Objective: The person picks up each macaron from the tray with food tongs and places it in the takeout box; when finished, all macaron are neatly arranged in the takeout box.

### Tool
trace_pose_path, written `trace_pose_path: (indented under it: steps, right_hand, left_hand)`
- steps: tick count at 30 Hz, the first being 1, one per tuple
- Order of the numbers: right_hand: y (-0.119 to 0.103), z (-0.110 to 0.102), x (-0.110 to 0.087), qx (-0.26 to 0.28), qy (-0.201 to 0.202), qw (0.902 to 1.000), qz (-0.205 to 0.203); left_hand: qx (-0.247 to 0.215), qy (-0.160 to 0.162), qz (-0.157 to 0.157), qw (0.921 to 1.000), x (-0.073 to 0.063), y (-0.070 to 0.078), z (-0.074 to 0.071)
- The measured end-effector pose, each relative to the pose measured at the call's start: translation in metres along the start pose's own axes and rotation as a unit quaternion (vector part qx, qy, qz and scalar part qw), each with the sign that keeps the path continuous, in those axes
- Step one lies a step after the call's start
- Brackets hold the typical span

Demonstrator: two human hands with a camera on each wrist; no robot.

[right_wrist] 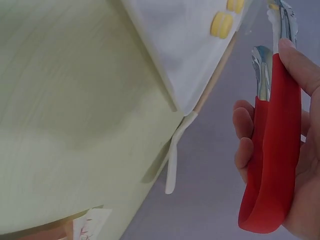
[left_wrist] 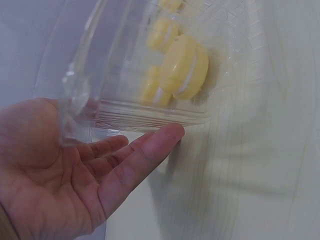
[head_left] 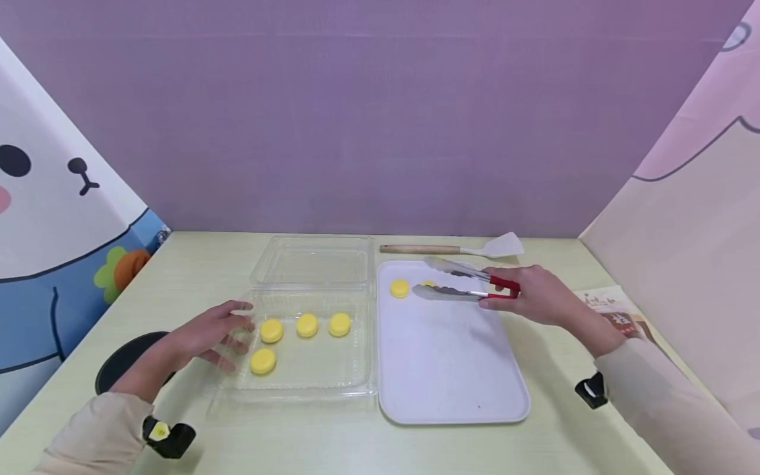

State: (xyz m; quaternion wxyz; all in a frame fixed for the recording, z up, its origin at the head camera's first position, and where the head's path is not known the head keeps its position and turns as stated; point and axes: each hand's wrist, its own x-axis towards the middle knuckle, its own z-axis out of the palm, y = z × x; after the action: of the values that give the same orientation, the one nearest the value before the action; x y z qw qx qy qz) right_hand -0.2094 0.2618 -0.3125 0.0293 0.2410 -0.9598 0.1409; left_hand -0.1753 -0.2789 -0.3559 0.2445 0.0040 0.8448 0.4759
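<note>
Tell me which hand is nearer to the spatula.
Right. The right hand, holding red-handled tongs, is on the near side of the spatula, close to its white blade; the left hand is farther off, at the left side of the clear container.

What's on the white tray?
On the white tray, one yellow macaron shows fully near the far-left corner; in the head view, a second macaron is partly covered by the red-handled tongs. Anything else behind them can't be seen.
</note>
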Motion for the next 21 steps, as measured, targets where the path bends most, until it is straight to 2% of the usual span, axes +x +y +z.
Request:
trace_pose_path:
  steps: [10, 21]
  right_hand:
    - [0.013, 0.014, 0.006, 0.003, -0.027, 0.9995, 0.016]
    - [0.021, 0.028, 0.010, -0.019, -0.016, 0.9992, 0.032]
  left_hand:
    - [0.003, -0.001, 0.003, 1.0000, 0.001, 0.000, -0.001]
    - [-0.001, -0.002, 0.005, 1.0000, 0.000, 0.000, 0.000]
